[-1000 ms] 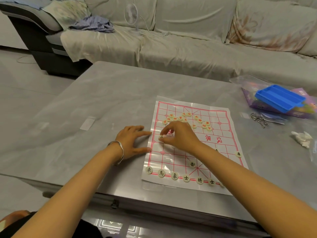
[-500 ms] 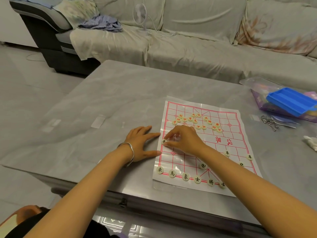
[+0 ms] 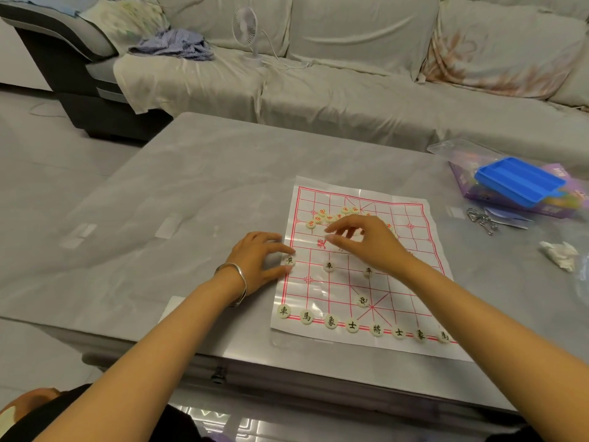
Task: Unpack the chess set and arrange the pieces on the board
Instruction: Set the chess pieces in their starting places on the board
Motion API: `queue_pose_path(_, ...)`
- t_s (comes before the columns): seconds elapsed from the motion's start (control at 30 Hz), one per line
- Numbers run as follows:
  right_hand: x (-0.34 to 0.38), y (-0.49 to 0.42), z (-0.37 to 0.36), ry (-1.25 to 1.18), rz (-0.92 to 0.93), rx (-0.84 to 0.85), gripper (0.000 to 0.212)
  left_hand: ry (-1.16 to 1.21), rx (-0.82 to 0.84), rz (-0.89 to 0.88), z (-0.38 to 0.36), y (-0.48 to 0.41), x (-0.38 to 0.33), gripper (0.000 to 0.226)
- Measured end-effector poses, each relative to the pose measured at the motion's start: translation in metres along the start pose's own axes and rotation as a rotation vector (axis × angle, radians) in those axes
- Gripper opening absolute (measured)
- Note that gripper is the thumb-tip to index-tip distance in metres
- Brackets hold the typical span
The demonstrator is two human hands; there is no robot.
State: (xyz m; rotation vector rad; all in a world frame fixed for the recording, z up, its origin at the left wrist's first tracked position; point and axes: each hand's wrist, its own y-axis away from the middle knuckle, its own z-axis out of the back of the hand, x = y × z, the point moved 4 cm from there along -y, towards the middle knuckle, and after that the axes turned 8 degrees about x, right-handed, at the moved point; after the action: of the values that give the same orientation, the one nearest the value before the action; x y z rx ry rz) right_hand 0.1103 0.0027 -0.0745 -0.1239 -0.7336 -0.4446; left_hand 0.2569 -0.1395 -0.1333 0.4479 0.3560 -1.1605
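A white paper chess board (image 3: 411, 282) with red grid lines lies on the grey table (image 3: 197, 193). Several cream round pieces with black characters line its near edge (image 3: 352, 326); three more stand in a row at mid-board, one of them (image 3: 329, 266) in the open. A loose cluster of red-lettered pieces (image 3: 318, 218) sits near the far left of the board. My left hand (image 3: 258, 260) rests flat at the board's left edge, fingertips beside the leftmost black piece (image 3: 289, 260). My right hand (image 3: 366, 240) hovers over the board's middle, fingers loosely spread, holding nothing that I can see.
A blue plastic tray (image 3: 518, 180) lies on a purple box (image 3: 471, 193) at the table's back right, under a clear lid. Metal ring puzzles (image 3: 481, 218) and a crumpled white tissue (image 3: 559, 255) lie right of the board. A sofa with a small fan (image 3: 245, 27) stands behind.
My right hand left a black piece at the board's left edge, lifted and moved away toward the red cluster. My left hand stayed at the board's edge. The camera view shifted.
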Motion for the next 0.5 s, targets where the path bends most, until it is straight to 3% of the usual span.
queue_pose_path(0.17, -0.025, 0.032, 0.018, 0.034, -0.059, 0.082, 0.011, 0.051, -0.099, 0.035, -0.002, -0.002, -0.005, 0.033)
queue_pose_path(0.37, -0.037, 0.059, -0.003, 0.104, -0.103, 0.417, 0.020, 0.060, -0.129, 0.069, -0.003, -0.005, -0.007, 0.033)
queue_pose_path(0.5, -0.043, 0.062, -0.007, 0.124, -0.106, 0.427, 0.024, 0.058, -0.123, 0.079, -0.004, -0.005, -0.005, 0.035)
